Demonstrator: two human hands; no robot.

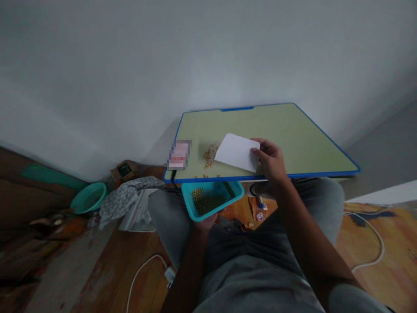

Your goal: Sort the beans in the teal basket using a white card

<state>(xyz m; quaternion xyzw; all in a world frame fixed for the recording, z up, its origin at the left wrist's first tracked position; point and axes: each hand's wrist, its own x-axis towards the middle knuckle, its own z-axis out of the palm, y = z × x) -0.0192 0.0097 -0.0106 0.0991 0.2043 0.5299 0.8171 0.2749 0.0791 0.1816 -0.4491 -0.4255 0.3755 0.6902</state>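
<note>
My right hand [269, 157] pinches the right end of a white card [237, 151], held just over the table. Beside the card's left edge lies a small pile of mixed grains [211, 153], some orange-yellow and some pale. A few loose kernels sit along the table's front edge. Below that edge, my left hand [206, 222] grips a turquoise plastic basket [239, 194] from underneath; most of its fingers are hidden. Inside the basket are small dark green beans [208, 203] and a patch of yellow kernels [198, 193].
The pale green table [293, 139] has a blue rim and stands against a wall. A blurred-out card with a dark strap [174, 174] lies at its left end. On the floor are a turquoise basin [89, 198], a checked cloth [127, 198] and white cables [379, 241].
</note>
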